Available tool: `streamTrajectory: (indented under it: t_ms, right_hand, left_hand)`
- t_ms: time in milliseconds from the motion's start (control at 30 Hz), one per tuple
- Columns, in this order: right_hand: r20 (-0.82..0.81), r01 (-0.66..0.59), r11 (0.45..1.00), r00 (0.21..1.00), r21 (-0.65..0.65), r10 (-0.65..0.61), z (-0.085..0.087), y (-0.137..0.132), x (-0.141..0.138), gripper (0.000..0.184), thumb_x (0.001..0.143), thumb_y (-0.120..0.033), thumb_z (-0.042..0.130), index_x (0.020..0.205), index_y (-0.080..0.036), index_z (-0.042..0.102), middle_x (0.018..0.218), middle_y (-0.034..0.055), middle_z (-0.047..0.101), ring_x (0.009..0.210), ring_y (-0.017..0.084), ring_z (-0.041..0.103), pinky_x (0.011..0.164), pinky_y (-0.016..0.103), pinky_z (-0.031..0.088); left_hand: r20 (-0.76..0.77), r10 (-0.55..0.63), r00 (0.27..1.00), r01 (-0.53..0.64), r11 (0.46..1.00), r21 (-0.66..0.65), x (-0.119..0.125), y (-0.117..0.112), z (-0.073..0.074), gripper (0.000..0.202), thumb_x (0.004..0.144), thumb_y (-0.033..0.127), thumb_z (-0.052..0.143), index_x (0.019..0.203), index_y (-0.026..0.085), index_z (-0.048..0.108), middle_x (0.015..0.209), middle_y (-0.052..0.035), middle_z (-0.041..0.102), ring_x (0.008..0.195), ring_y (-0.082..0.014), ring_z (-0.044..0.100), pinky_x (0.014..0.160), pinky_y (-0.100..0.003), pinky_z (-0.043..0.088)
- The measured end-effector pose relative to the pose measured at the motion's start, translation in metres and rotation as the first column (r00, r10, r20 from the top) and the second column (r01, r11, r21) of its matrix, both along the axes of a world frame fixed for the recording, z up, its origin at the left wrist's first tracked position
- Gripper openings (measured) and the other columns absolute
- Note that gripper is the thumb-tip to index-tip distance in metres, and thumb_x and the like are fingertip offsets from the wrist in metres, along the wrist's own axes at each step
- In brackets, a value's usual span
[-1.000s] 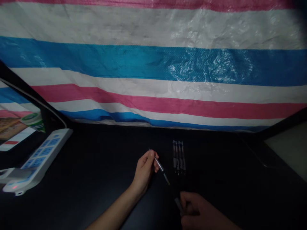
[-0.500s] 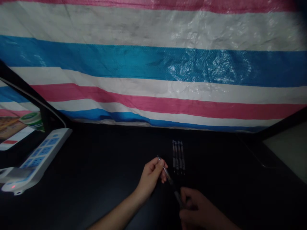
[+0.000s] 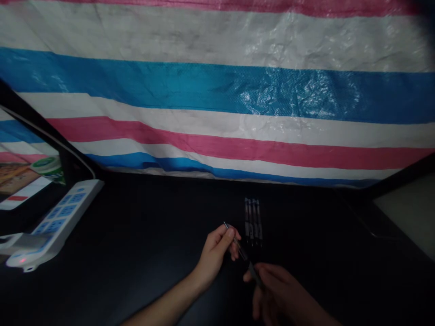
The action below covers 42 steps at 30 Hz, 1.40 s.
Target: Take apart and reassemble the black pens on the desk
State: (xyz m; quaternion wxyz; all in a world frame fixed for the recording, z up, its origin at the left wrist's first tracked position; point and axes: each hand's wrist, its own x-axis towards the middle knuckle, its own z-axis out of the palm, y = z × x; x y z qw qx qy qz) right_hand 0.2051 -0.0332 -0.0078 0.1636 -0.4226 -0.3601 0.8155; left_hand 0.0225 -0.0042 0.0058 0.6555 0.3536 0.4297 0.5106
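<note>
My left hand (image 3: 217, 253) pinches the upper part of a thin dark pen (image 3: 238, 246) with a shiny silver tip, which slants down to the right. My right hand (image 3: 278, 294) closes its fingers round the pen's lower end. Both hands hover just above a black table (image 3: 136, 235). Right behind them a row of three similar pens (image 3: 253, 222) lies side by side on the table, pointing away from me.
A white power strip (image 3: 50, 226) with blue sockets and a red light lies at the left. A striped white, blue and pink tarp (image 3: 217, 90) hangs behind the table. A dark frame edge (image 3: 390, 181) runs at the right.
My two hands have come closer together along the pen. The left hand moved right and down toward me; the right hand's fingers slid up the pen.
</note>
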Motion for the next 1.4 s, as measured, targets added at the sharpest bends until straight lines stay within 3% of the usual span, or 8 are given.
streamTrajectory:
  t_ms: [333, 500, 633, 767, 933, 1133, 1300, 1400]
  right_hand:
    - [-0.026, 0.044, 0.998, 0.999, 0.043, -0.043, -0.008, -0.002, 0.004, 0.055, 0.084, -0.070, 0.046, 0.100, -0.017, 0.045, 0.058, 0.0025, 0.066, 0.035, 0.010, 0.054, 0.032, 0.014, 0.033]
    - [0.072, -0.017, 0.984, 0.997, 0.178, 0.004, -0.003, -0.001, 0.005, 0.047, 0.078, -0.059, 0.065, 0.090, -0.021, 0.041, 0.054, -0.0037, 0.063, 0.030, 0.006, 0.047, 0.028, 0.011, 0.025]
    - [0.059, -0.002, 0.987, 0.998, 0.158, -0.008, 0.001, -0.002, 0.005, 0.049, 0.086, -0.067, 0.045, 0.092, -0.018, 0.046, 0.055, -0.0013, 0.062, 0.031, 0.007, 0.048, 0.029, 0.013, 0.025]
    - [0.225, -0.019, 0.961, 0.973, 0.275, -0.045, 0.006, -0.002, 0.002, 0.048, 0.076, -0.062, 0.063, 0.089, -0.021, 0.042, 0.053, -0.0058, 0.059, 0.029, 0.006, 0.043, 0.029, 0.013, 0.026]
    - [0.205, -0.071, 0.945, 0.979, 0.320, 0.004, 0.006, -0.003, 0.003, 0.050, 0.087, -0.067, 0.039, 0.090, -0.018, 0.047, 0.059, -0.0007, 0.061, 0.033, 0.007, 0.047, 0.032, 0.015, 0.027]
    - [0.397, -0.181, 0.757, 0.911, 0.627, -0.111, 0.008, -0.005, 0.006, 0.036, 0.093, -0.050, 0.046, 0.075, -0.019, 0.049, 0.056, -0.0048, 0.050, 0.050, 0.008, 0.047, 0.051, 0.019, 0.036]
    - [0.396, -0.178, 0.770, 0.913, 0.613, -0.104, 0.009, -0.004, 0.006, 0.033, 0.093, -0.051, 0.044, 0.097, -0.021, 0.056, 0.067, -0.0011, 0.059, 0.051, 0.011, 0.050, 0.051, 0.023, 0.038]
    - [0.407, -0.132, 0.740, 0.890, 0.659, -0.204, 0.005, -0.002, 0.007, 0.033, 0.088, -0.053, 0.054, 0.080, -0.021, 0.054, 0.062, -0.0018, 0.055, 0.054, 0.011, 0.050, 0.051, 0.022, 0.037]
  left_hand:
    - [-0.010, 0.014, 1.000, -0.014, 1.000, 0.002, 0.000, 0.000, 0.002, 0.046, 0.077, 0.058, 0.065, 0.078, 0.012, 0.061, 0.051, 0.0026, 0.053, 0.047, -0.0096, 0.050, 0.048, -0.021, 0.040]
    - [-0.022, 0.024, 0.999, -0.024, 1.000, 0.010, 0.000, 0.000, 0.003, 0.045, 0.079, 0.057, 0.064, 0.079, 0.012, 0.061, 0.052, 0.0026, 0.052, 0.047, -0.0097, 0.049, 0.049, -0.021, 0.040]
    - [-0.034, 0.034, 0.999, -0.033, 0.999, 0.014, 0.000, 0.000, 0.004, 0.044, 0.080, 0.056, 0.062, 0.080, 0.012, 0.061, 0.051, 0.0027, 0.053, 0.048, -0.0095, 0.049, 0.049, -0.021, 0.040]
    - [-0.050, 0.049, 0.998, -0.048, 0.999, 0.020, -0.001, 0.000, 0.003, 0.044, 0.080, 0.056, 0.062, 0.079, 0.013, 0.061, 0.051, 0.0027, 0.052, 0.048, -0.0097, 0.049, 0.050, -0.021, 0.040]
    - [-0.062, 0.053, 0.997, -0.051, 0.998, 0.034, 0.000, 0.000, 0.003, 0.044, 0.081, 0.056, 0.061, 0.080, 0.013, 0.062, 0.052, 0.0026, 0.053, 0.048, -0.0096, 0.049, 0.050, -0.021, 0.040]
    - [-0.085, 0.048, 0.995, -0.044, 0.998, 0.049, 0.000, -0.002, 0.004, 0.042, 0.082, 0.055, 0.062, 0.079, 0.012, 0.061, 0.052, 0.0025, 0.053, 0.048, -0.0100, 0.050, 0.049, -0.021, 0.041]
    - [-0.086, 0.061, 0.994, -0.055, 0.997, 0.062, 0.001, -0.002, 0.005, 0.041, 0.083, 0.053, 0.061, 0.080, 0.013, 0.062, 0.052, 0.0020, 0.054, 0.047, -0.0104, 0.051, 0.049, -0.022, 0.041]
    - [-0.077, 0.056, 0.995, -0.050, 0.996, 0.074, 0.001, -0.002, 0.005, 0.041, 0.082, 0.053, 0.061, 0.081, 0.012, 0.062, 0.053, 0.0011, 0.056, 0.047, -0.0110, 0.052, 0.049, -0.022, 0.042]
